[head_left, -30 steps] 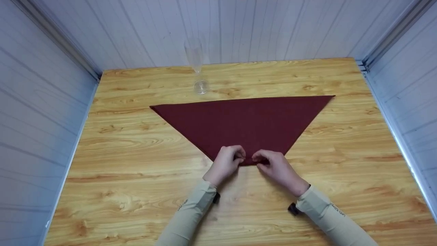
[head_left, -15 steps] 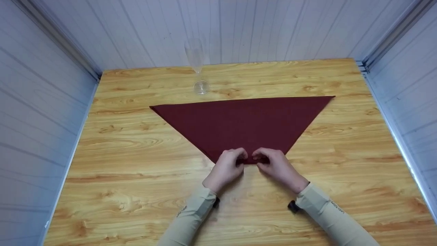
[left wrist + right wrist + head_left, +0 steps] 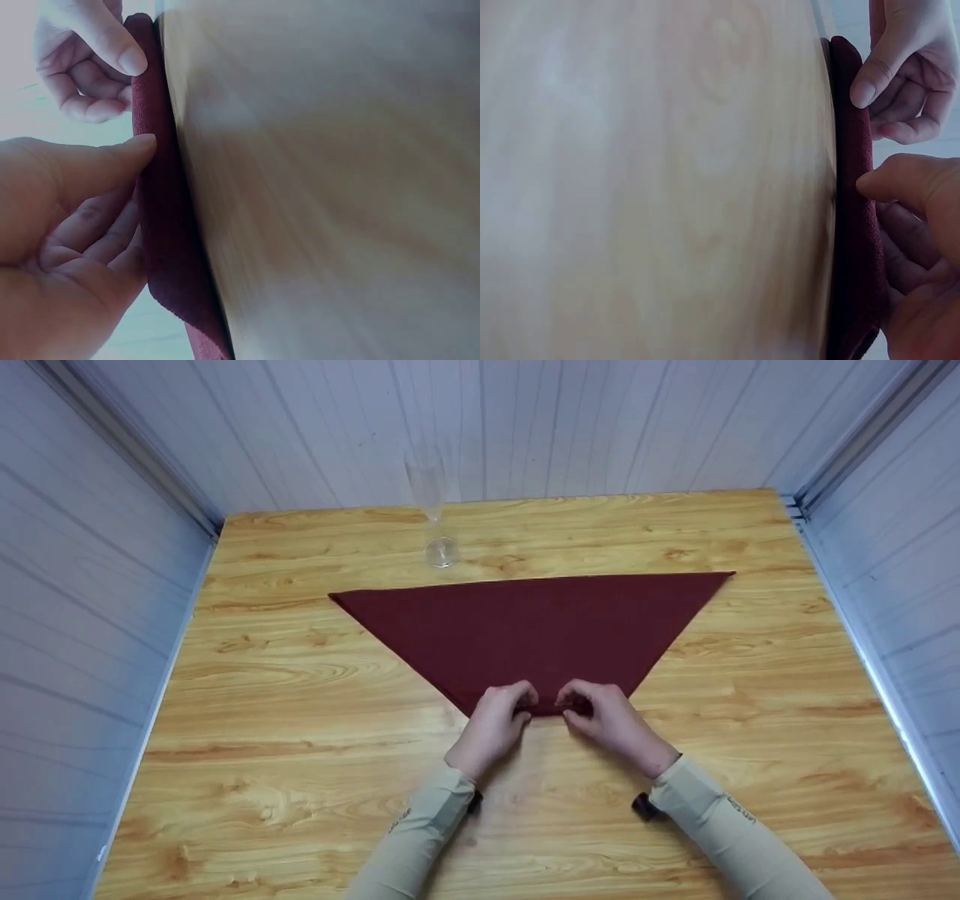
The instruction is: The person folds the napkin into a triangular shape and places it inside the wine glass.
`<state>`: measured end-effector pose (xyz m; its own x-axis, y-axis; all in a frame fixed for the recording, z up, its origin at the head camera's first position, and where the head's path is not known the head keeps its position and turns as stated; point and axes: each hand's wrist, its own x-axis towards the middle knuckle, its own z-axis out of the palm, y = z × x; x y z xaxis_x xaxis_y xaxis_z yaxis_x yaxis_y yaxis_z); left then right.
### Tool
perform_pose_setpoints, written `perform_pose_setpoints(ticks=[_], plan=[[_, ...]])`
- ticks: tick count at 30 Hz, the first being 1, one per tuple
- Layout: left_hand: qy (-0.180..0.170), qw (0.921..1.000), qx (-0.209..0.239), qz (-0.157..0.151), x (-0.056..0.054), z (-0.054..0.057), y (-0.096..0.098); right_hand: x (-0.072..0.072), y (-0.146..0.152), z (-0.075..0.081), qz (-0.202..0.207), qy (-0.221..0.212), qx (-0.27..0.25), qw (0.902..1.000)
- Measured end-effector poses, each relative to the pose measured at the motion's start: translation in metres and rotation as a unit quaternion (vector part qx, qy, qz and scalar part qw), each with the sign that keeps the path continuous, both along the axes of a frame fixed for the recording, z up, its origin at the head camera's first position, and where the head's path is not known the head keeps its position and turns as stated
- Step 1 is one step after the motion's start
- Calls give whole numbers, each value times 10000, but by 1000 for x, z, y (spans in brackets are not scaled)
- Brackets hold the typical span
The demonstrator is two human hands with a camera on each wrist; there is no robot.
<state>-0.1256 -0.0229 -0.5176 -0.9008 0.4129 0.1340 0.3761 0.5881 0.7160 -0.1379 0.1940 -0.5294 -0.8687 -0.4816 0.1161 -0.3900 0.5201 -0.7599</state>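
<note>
A dark red cloth napkin point(image 3: 540, 637) lies on the table, its long straight edge at the back and its sides narrowing toward me. Its near end is turned up into a short, thick roll point(image 3: 161, 202). On the left part of this roll, my left hand point(image 3: 495, 724) pinches with the thumb at the near side and curled fingers over the top. My right hand point(image 3: 611, 727) grips the right part in the same manner, a small gap between the two hands. Both wrist views show the thumbs pressed to the rolled cloth; some fingertips are hidden behind it.
A clear stemmed glass point(image 3: 427, 484) stands upright behind the napkin, left of the middle. The wood-grain table point(image 3: 262, 750) is bordered by pale panelled walls point(image 3: 555, 427) at the back and on both sides.
The napkin's near rolled edge has shifted slightly away from me, and the hands have moved a little with it. The glass and the far edge of the napkin have stayed put.
</note>
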Motion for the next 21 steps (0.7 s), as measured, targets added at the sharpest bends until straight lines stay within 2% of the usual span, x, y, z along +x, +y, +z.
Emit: perform_pose_setpoints(ticks=[3, 7, 15, 21], plan=[[-106, 9999, 14, -31, -1, 1, -2, -2, 2, 2, 128, -20, -14, 9999], [-418, 9990, 177, -37, -5, 2, -4, -5, 4, 5, 126, -175, -23, 9998], [-944, 9948, 369, 55, -13, 4, -6, -9, 1, 3, -410, -592, -167, 9973], [-1045, 9935, 378, 246, -16, 4, -5, -11, 0, 3, -601, -728, -230, 9953]])
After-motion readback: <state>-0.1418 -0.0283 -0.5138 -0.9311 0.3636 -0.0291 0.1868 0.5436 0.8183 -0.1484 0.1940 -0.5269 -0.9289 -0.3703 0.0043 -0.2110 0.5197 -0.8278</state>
